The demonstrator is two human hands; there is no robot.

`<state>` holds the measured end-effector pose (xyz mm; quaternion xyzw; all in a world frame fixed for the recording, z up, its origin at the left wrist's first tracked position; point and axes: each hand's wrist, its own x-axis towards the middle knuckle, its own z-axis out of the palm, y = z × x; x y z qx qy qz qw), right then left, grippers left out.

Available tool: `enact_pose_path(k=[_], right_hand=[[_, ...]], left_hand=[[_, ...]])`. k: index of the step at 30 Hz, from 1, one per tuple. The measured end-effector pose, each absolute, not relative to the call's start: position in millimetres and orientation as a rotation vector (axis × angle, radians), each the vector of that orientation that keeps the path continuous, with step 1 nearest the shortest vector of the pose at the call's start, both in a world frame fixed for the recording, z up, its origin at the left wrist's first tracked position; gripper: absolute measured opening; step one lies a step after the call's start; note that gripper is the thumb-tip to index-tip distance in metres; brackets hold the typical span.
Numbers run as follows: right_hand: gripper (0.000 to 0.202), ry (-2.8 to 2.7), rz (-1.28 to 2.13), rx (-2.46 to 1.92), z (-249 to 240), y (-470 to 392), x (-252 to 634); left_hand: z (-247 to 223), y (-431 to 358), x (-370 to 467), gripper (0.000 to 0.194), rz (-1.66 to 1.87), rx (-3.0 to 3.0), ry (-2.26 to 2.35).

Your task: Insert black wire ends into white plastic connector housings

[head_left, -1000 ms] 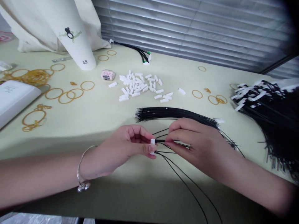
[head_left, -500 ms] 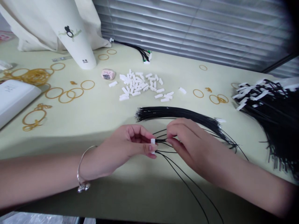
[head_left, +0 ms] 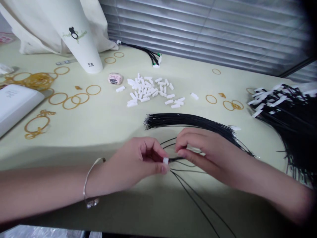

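While we're leaning over this pale green table (head_left: 99,122), our left hand (head_left: 133,162) has a small white plastic connector (head_left: 165,160) pinched between thumb and fingers, with thin black wires (head_left: 176,158) running out of it to the right. Our right hand (head_left: 208,152) is just beside it, fingertips close together at the wires, though we can't tell if they're actually gripping any. Silver charm bracelet (head_left: 85,185) on the left wrist, btw.

Just past the hands there's a long bundle of black wires (head_left: 183,120), with a big heap of black wires with white ends (head_left: 297,125) over on the right. Further back we've got a loose pile of small white plastic pieces (head_left: 146,89), plus yellow-brown rubber bands scattered on both sides. Behind those stand a tall white printed tumbler (head_left: 84,43) and a cream cloth bag (head_left: 99,26), and grey slatted blinds (head_left: 185,29) run along the back.

Compared with half a second ago, the connector's a bit lower and turned, so less of it shows, and our left hand has dropped slightly with it.
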<state>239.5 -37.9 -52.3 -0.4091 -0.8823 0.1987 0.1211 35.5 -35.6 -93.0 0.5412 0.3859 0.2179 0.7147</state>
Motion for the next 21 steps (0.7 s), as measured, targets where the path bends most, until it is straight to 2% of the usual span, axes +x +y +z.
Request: enact_pose_path(k=[3, 6, 9, 16, 21], right_hand=[[0.009, -2.65, 0.459, -1.21, -55, -28, 242], [0.007, -2.697, 0.277, -1.197, -71, -22, 237], [0.013, -2.689, 0.207, -1.222, -82, -14, 233], [0.007, -2.676, 0.18, -1.246, -76, 4, 231], [0.013, -2.721, 0.164, -1.247, -80, 3, 222]], left_hand=[[-94, -43, 34, 0.003, 0.485, 1.672, 0.793], [-96, -46, 33, 0.01, 0.495, 1.912, 0.667], [-97, -46, 34, 0.008, 0.495, 1.909, 0.709], [-97, -44, 35, 0.007, 0.485, 1.854, 0.717], [-92, -42, 36, 0.002, 0.456, 1.582, 0.817]])
